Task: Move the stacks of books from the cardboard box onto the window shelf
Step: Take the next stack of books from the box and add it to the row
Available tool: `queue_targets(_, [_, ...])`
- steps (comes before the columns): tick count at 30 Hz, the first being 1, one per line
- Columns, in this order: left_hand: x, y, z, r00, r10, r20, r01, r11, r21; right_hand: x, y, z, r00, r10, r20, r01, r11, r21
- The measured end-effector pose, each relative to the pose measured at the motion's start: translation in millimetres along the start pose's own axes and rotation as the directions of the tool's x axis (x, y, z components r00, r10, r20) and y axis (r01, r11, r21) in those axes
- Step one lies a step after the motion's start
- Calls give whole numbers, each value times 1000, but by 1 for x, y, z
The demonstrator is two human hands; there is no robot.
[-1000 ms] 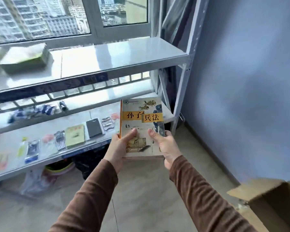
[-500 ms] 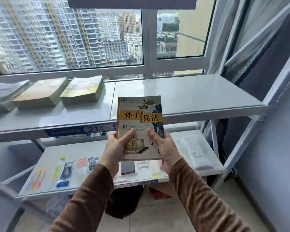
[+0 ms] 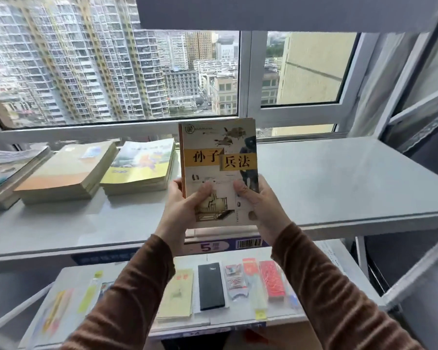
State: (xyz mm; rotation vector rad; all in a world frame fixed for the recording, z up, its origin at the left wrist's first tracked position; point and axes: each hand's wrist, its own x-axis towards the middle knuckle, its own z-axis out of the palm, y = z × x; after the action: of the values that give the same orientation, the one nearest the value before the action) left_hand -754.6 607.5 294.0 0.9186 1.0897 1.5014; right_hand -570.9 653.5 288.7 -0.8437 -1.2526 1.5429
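Though over shelf [image 3: 339,178], books [image 3: 219,173] between both hands

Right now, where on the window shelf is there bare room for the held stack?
Bare: the window shelf right of the held stack, out to its right edge. Crowded: the left, with three book stacks side by side.

Both arms reach forward in brown sleeves. The left hand [image 3: 181,210] and right hand [image 3: 262,210] are raised side by side, thumbs pressed on top, fingers curled underneath in a grip.
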Motion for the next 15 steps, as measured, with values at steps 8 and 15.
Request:
queue_targets(8, [69, -6, -22, 969, 170, 177, -219, 924, 312, 54, 8, -18, 989, -129, 69, 140, 975, -175])
queue_targets(15, [78, -22, -18, 940, 249, 235, -308, 915, 262, 67, 20, -15, 981, -183, 68, 192, 967, -165])
